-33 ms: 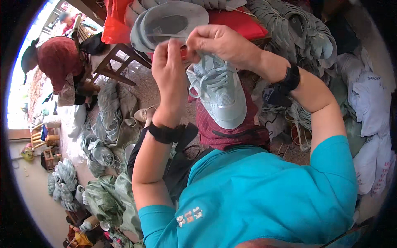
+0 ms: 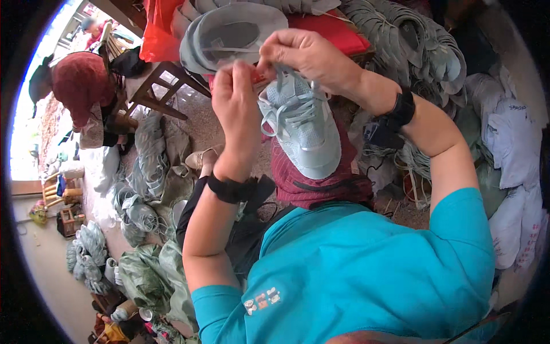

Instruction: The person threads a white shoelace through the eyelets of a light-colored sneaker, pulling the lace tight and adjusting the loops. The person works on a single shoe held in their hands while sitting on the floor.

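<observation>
A pale grey-green sneaker (image 2: 309, 135) rests toe toward me on the dark red cloth (image 2: 321, 195) over my lap. Its shoelace (image 2: 289, 114) is threaded across the tongue, with a loose loop on the left side. Above the shoe's opening my right hand (image 2: 303, 54) is closed in a pinch on a lace that rises from the tongue. My left hand (image 2: 235, 94) is just left of it, thumb and finger pinched together. Its fingertips are slightly blurred, and what they hold cannot be made out.
Nested grey shoe uppers (image 2: 240, 28) lie ahead by a red plastic bag (image 2: 157, 34). More bundled uppers (image 2: 407, 46) hang over the far right. Pale sacks (image 2: 510, 143) line the right side. At left are a wooden stool (image 2: 154, 86) and a person in dark red (image 2: 80, 86).
My left fingertips have dropped slightly, and my right hand has risen a little. More of the lace shows below the right hand. The sneaker stays in place.
</observation>
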`<state>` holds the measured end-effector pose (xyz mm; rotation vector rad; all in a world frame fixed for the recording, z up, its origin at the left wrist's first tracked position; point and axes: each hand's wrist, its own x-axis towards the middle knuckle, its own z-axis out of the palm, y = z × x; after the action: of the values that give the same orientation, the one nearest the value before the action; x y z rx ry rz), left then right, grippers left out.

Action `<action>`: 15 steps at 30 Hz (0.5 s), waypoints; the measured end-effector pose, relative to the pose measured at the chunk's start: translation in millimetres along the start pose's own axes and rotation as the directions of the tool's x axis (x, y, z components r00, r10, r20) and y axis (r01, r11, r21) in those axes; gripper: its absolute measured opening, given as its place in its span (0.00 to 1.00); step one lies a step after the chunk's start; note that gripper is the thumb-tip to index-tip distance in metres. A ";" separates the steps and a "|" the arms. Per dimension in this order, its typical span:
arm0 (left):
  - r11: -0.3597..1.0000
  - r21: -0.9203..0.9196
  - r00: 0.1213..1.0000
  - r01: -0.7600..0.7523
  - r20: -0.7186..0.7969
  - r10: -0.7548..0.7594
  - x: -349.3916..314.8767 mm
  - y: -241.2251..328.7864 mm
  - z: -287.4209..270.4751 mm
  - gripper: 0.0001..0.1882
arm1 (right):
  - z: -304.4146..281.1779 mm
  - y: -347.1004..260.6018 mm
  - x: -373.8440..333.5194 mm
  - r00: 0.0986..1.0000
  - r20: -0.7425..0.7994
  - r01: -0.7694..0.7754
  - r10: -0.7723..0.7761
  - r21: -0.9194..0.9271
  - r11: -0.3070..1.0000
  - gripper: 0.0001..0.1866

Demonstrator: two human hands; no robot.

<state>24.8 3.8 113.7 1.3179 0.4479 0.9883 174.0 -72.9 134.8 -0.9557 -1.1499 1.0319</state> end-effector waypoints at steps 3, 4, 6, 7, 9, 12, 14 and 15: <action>0.985 0.148 0.982 0.093 0.152 -0.115 -23.7 -0.1 14.7 0.15 | -0.2 -1.2 1.0 0.990 -0.140 0.017 -0.018 -0.005 1.000 0.11; 0.990 0.088 0.983 0.106 0.138 -0.118 -27.9 -8.0 22.6 0.14 | 1.3 -1.1 0.1 0.989 -0.145 0.008 -0.015 -0.052 0.999 0.10; 0.974 -0.105 0.965 0.199 0.197 -0.175 -23.6 -12.9 28.7 0.13 | 5.8 2.9 1.4 0.987 -0.107 0.095 -0.117 -0.188 0.977 0.10; 0.949 -0.197 0.953 0.245 0.229 -0.198 -22.0 -14.2 29.8 0.13 | 5.8 1.0 0.2 0.991 -0.122 0.043 -0.053 -0.084 0.996 0.10; 0.953 -0.188 0.958 0.237 0.207 -0.197 -18.6 -16.7 17.8 0.13 | 6.6 -7.1 -3.1 0.988 -0.131 -0.062 0.078 0.127 0.990 0.10; 0.936 -0.109 0.937 0.336 0.136 -0.320 -17.6 -18.9 -12.5 0.13 | -20.5 9.1 -8.3 0.972 -0.190 -0.088 0.141 0.262 0.961 0.09; 0.941 -0.025 0.936 0.338 0.113 -0.333 -15.1 -25.9 -46.8 0.14 | -51.0 13.5 -26.2 0.961 -0.177 -0.193 0.213 0.122 0.974 0.11; 0.940 0.015 0.935 0.341 0.103 -0.341 -14.0 -33.0 -65.1 0.14 | -68.8 23.1 -35.3 0.963 -0.244 -0.158 0.116 -0.159 0.975 0.12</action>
<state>-21.3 33.0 63.4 1.2307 0.5727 0.6273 235.1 -105.4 93.3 -1.2793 -1.0006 0.9086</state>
